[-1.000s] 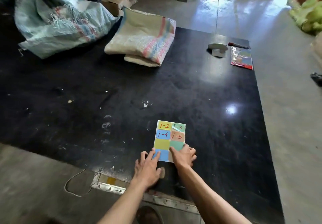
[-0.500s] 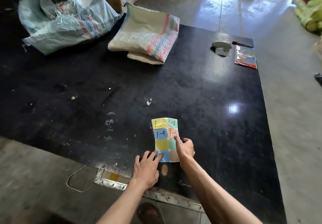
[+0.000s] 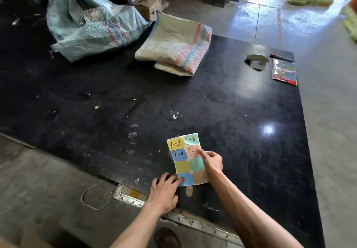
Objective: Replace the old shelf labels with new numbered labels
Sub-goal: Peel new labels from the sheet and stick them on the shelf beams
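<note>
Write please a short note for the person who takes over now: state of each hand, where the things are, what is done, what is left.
Left hand: flat, fingers pressing the label sheet down at its near corner.
Right hand: index finger on the orange 1-5 label.
The sheet lies on the black table. At the far right are a marker and a sticker pack.
Done: four labels numbered 1-2 to 1-5.
Left: four blank labels; none peeled off, and no shelf is in view.

The black tabletop (image 3: 231, 102) is gleaming glossy though scuffed; the woven plastic sacks (image 3: 173, 43) are looking coarse; the paper label sheet (image 3: 186, 160) is lying matt.
</note>
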A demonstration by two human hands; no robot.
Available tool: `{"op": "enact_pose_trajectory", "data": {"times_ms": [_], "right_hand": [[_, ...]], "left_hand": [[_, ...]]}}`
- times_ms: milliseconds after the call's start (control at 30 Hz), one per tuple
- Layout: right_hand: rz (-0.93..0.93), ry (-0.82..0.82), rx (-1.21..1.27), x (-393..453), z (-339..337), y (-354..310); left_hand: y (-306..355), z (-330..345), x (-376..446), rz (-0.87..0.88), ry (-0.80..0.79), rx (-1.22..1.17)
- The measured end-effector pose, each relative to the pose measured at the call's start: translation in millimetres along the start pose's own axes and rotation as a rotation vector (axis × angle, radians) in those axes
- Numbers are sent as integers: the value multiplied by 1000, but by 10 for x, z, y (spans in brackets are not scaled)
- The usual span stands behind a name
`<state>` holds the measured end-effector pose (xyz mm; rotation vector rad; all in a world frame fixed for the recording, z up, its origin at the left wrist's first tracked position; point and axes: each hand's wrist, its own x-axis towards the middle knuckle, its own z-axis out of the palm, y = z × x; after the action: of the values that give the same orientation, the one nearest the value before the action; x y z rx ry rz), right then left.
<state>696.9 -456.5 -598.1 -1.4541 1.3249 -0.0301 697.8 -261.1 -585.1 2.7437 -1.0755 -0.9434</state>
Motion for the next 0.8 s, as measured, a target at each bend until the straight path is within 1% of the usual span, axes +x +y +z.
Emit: {"op": "enact_pose_trajectory", "data": {"times_ms": [133,200,300,433,467,533,567,600,667,767,800], "right_hand": [[-66,-62,67,-42,61,-37],[-109,-126,112,-98,98,-80],[-200,-302,150,-234,178,-236],[-309,-540,146,-546,386,-575],[-326,-593,132,-621,434,-656],[-354,-738,99,-833,579,-829],[-370,-809,79,-949,650,-912],[-389,-872,56,-1048,718,-977],[-431,-991,12,-1302,892,-1121],[-497,-1129,-40,-1762,1203,-1309],[-525,-1147,-57,-1864,1260,-1350]], "left_hand": [[-57,16,-48,-7,-5,-77],[-121,8,-73,-21,33,-191],[-263,-77,-120,-111,177,-570],[-606,-375,-244,-399,386,-1187],[-703,-463,-279,-446,422,-1338],[-947,-638,-435,-491,508,-1612],[-1064,-739,-534,-481,545,-1716],[-1150,-855,-634,-453,580,-1782],[-1322,-1066,-895,-398,698,-1841],[-1546,-1281,-1375,-366,952,-1924],[-1574,-1320,-1480,-359,1011,-1923]]}}
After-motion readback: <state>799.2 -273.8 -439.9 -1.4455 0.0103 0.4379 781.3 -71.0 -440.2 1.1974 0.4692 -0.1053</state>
